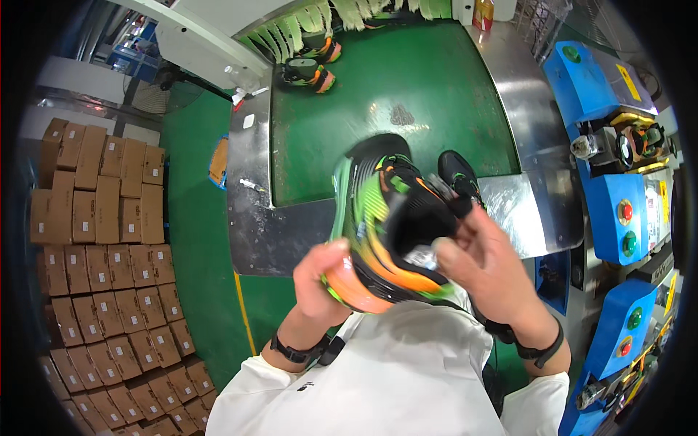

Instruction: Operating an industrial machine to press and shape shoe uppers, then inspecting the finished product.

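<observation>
A black, green and orange sneaker (363, 211) is held up in front of me, toe pointing away and opening turned to the right. My left hand (323, 280) is closed round its orange heel. At the collar is my right hand (483, 265), with thumb and fingers curled at the edge of the opening; it is slightly blurred. Something pale and shiny shows inside the shoe by my right thumb, too unclear to name. Just beyond my right hand, a second black shoe (456, 171) is partly hidden behind it.
Several matching sneakers (307, 75) stand on the green belt (436, 94) near a fringed curtain (298, 33). A metal frame (254, 240) borders the belt. Brown cartons (109, 269) are stacked at left. Blue machines with buttons (614, 218) line the right side.
</observation>
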A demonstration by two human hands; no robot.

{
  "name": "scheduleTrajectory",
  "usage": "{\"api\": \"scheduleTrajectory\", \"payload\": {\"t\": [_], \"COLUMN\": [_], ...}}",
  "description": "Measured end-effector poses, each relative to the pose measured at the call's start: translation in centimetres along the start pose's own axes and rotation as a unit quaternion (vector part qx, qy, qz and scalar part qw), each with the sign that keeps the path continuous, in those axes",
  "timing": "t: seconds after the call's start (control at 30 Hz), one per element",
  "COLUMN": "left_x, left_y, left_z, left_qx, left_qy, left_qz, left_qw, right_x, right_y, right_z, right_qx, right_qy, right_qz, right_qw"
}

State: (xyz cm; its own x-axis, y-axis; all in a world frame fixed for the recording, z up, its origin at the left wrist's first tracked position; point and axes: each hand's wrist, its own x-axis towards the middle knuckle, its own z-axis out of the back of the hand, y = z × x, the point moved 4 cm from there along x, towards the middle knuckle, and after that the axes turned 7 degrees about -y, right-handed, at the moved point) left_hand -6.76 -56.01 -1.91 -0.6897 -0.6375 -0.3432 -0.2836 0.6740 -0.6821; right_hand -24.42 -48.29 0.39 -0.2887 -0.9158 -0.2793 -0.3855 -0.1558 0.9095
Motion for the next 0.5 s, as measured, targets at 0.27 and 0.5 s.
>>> {"api": "scheduleTrajectory", "payload": {"t": [0.27, 0.5], "left_x": [-0.4, -1.0], "left_y": [1.2, 2.5], "left_z": [-1.5, -1.2], "left_qx": [-0.183, -0.234], "left_qy": [0.01, 0.093], "left_qz": [0.164, 0.29], "left_qw": [0.969, 0.923], "right_x": [1.6, 2.0], "right_y": [6.8, 5.3], "right_z": [-3.0, -2.4], "right_qx": [-0.425, -0.469], "right_qy": [0.259, 0.267], "right_qz": [0.45, 0.395], "right_qw": [0.742, 0.744]}}
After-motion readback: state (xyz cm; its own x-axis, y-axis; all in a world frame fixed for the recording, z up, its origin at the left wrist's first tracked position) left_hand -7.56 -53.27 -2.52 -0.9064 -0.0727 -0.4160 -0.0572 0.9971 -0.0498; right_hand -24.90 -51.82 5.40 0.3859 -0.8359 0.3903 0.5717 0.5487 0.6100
